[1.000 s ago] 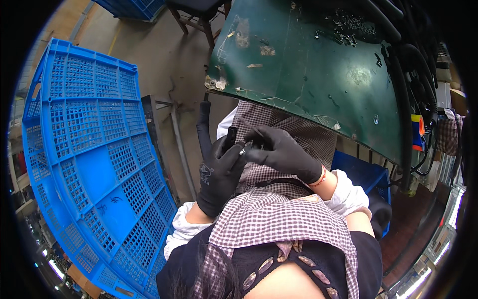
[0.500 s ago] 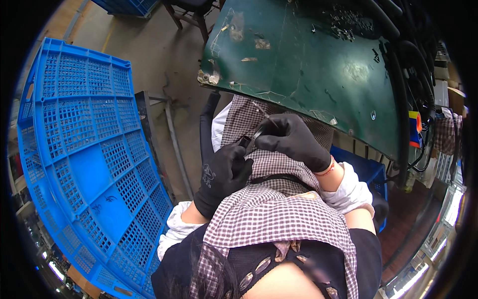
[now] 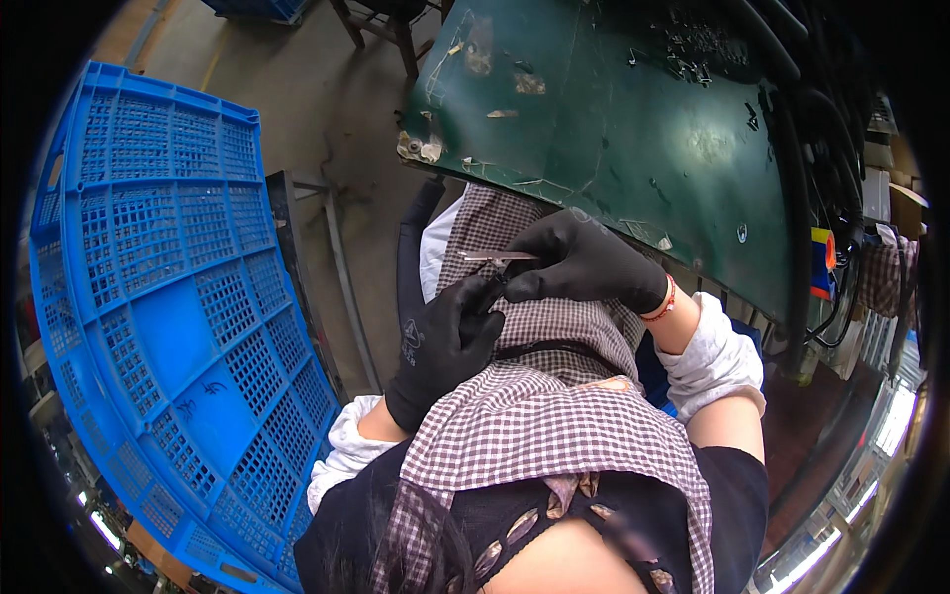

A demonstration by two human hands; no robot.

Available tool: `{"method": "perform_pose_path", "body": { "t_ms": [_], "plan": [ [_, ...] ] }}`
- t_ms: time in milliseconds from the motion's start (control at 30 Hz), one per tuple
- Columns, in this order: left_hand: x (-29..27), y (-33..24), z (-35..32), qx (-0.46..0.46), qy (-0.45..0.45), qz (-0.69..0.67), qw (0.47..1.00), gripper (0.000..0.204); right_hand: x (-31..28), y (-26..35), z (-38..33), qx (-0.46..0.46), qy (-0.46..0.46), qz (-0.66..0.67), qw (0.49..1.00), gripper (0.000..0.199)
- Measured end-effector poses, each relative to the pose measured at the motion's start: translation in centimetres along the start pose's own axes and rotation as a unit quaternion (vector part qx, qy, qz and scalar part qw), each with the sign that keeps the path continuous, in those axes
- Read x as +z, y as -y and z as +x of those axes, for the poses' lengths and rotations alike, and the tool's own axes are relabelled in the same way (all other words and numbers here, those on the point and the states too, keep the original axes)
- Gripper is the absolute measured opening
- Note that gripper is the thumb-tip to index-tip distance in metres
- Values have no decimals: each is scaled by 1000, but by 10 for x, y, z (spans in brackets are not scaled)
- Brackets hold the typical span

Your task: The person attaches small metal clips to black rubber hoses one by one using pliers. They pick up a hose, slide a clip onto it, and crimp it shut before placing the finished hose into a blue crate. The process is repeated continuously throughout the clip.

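Observation:
Both my hands wear black gloves and meet in front of my checked apron (image 3: 554, 426). My right hand (image 3: 584, 262) is closed on a thin, flat, silvery blade-like tool (image 3: 495, 255), whose length points left above the left fingertips. Its exact kind cannot be made out. My left hand (image 3: 445, 342) has its fingers pinched together around a small black part (image 3: 498, 281), mostly hidden by the gloves. The right thumb comes close to that part; whether it touches cannot be told.
A dark green worktable (image 3: 614, 129) lies ahead and to the right, with small black parts (image 3: 693, 69) scattered at its far side. Large blue plastic crates (image 3: 168, 327) stand upright at the left. Dark hoses (image 3: 792, 148) run along the table's right side.
The tool in my right hand has swung from pointing up and left to lying nearly level. My right hand has shifted slightly, and the left still pinches the black part.

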State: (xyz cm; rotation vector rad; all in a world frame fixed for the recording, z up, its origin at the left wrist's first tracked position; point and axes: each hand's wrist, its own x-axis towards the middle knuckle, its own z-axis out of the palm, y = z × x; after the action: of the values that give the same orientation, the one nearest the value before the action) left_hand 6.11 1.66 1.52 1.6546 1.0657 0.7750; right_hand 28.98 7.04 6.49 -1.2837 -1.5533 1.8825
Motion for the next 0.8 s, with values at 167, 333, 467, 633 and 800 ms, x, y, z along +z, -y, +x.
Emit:
{"method": "perform_pose_path", "body": {
  "t_ms": [167,333,467,633,800],
  "plan": [
    [-3,4,-3,62,24,65,996,41,-6,-7,11,2,83,-17,996,25],
    [0,8,-4,144,-28,39,988,40,-5,-31,24,92,183,140,969,23],
    [-7,7,-2,159,8,56,986,41,7,-59,28,25,201,211,956,21],
    [-11,4,0,98,65,44,992,46,3,-32,13,-76,90,9,993,36],
    [1,11,-4,104,43,29,993,42,-4,-36,0,-146,86,-24,985,41]
  ]
}}
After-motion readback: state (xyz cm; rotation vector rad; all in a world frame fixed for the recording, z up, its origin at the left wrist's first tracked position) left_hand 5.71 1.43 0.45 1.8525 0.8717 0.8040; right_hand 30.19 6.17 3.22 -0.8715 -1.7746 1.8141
